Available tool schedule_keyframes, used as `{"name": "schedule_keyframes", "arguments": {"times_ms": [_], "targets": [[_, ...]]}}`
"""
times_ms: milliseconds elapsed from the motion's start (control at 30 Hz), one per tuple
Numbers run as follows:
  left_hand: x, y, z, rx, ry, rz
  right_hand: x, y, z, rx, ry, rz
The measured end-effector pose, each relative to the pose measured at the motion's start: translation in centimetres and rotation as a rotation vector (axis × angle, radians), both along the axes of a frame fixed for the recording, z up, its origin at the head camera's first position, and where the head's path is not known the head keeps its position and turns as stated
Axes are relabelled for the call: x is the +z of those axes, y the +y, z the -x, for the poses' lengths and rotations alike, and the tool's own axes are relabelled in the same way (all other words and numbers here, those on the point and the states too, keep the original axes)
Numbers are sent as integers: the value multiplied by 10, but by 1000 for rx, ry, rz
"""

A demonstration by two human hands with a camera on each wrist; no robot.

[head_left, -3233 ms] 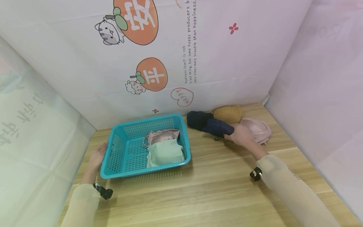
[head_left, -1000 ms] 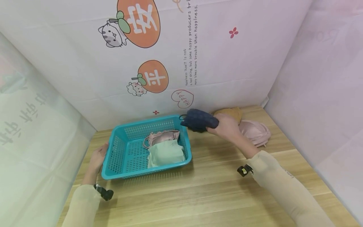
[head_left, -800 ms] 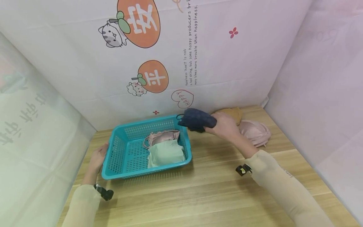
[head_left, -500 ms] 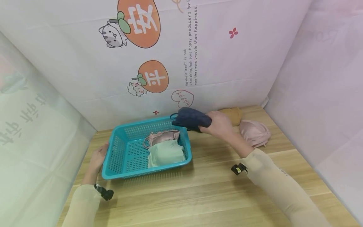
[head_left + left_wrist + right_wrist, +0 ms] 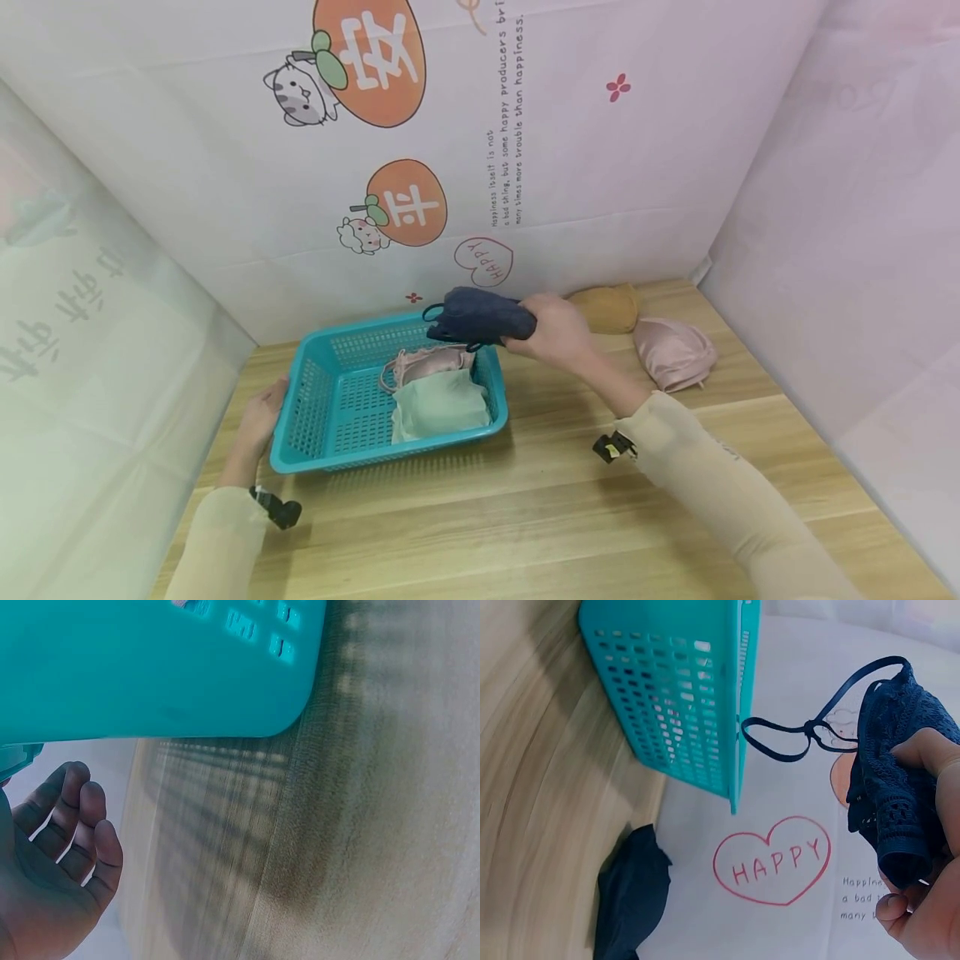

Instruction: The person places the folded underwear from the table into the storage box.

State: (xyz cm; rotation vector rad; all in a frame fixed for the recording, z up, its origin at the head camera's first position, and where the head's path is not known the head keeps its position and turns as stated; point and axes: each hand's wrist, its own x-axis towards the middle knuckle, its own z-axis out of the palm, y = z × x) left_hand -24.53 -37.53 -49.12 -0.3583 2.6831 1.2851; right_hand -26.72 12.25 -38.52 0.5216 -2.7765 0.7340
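My right hand (image 5: 558,333) grips a folded navy lace bra (image 5: 483,317), thumb on top and fingers curled beneath. The bra overlaps the right back corner of the turquoise basket (image 5: 367,462) in the head view; its thin strap loops hang loose in the right wrist view. Inside the basket lie a pink bra (image 5: 435,360) and a mint-green folded garment (image 5: 441,406), both toward the right. At the basket's left rim, my left hand (image 5: 258,417) touches the edge. Its fingers (image 5: 90,802) are loosely bent and apart from the wall in the left wrist view; the thumb is mostly hidden.
A mustard folded garment (image 5: 606,308) and a pink satin bra (image 5: 675,353) lie at the back right of the wooden table (image 5: 480,533). A black folded garment (image 5: 634,889) rests near the basket, hidden in the head view. Printed cloth walls (image 5: 555,167) surround the table.
My right hand picked up the navy bra from the pile and moved left, bringing it over the basket's right back corner. My left hand stays at the basket's left rim.
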Motion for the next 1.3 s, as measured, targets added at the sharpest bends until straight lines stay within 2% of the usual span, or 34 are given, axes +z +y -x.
{"name": "schedule_keyframes", "arguments": {"times_ms": [333, 533, 800, 1300], "targets": [[1, 1, -1, -3, -8, 10, 0, -23, -5, 60, 18, 18], [1, 1, -2, -7, 10, 14, -4, -36, -9, 64, 39, -27], [2, 2, -3, -6, -6, 2, -9, -49, -13, 86, 62, -47], [2, 3, 0, 32, -7, 0, -14, -79, -20, 168, 66, -64]]}}
